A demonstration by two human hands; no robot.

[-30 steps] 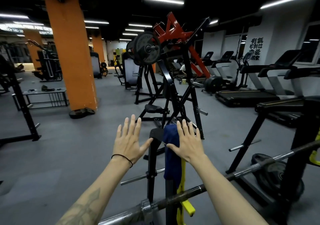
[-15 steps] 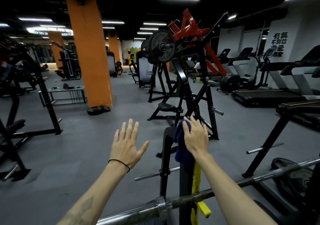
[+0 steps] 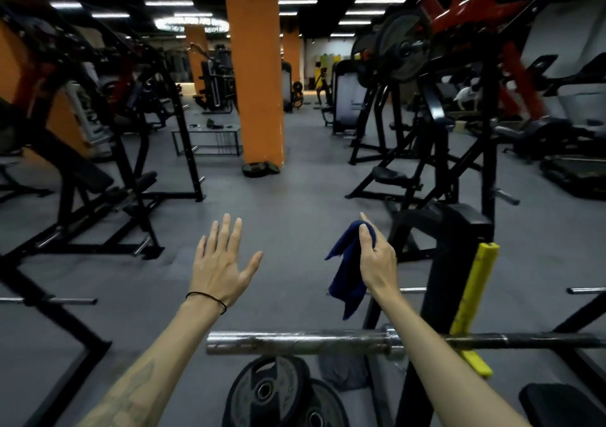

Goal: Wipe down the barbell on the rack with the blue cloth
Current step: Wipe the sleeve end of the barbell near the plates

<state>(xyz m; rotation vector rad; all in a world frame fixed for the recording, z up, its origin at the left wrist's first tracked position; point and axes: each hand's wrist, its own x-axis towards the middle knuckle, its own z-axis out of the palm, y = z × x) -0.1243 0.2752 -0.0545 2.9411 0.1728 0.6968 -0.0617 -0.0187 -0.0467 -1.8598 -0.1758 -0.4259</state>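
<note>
The steel barbell (image 3: 311, 343) lies level across the lower part of the view, resting on the black rack upright (image 3: 442, 282) at the right, which carries a yellow guard (image 3: 472, 295). My right hand (image 3: 377, 259) is shut on the dark blue cloth (image 3: 347, 272), which hangs in the air above the barbell's sleeve, clear of the rack. My left hand (image 3: 223, 262) floats open with its fingers spread, to the left of the cloth and above the bar's left end. It holds nothing.
Two black weight plates (image 3: 282, 394) lie on the floor under the bar. Black exercise machines stand at left (image 3: 98, 170) and right (image 3: 426, 151). An orange pillar (image 3: 255, 75) rises ahead, with grey floor (image 3: 295, 197) between.
My right hand has lifted the blue cloth off the top of the rack upright and carried it left. The view has swung left and the barbell now looks level.
</note>
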